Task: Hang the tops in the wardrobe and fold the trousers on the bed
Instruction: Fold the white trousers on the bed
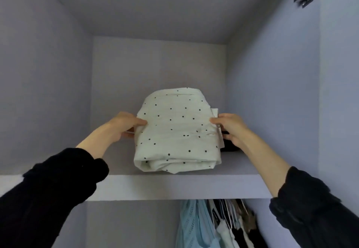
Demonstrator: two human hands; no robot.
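Trousers (175, 131), folded, soft and light, sit on the wardrobe shelf (174, 186); I pinch their sides with left hand (124, 125) and right hand (230, 126).

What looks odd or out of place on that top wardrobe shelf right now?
Little stands out. The folded dotted garment sits on the shelf, held at its sides by the left hand and right hand. Something dark pokes out from behind its right edge; what it is cannot be told.
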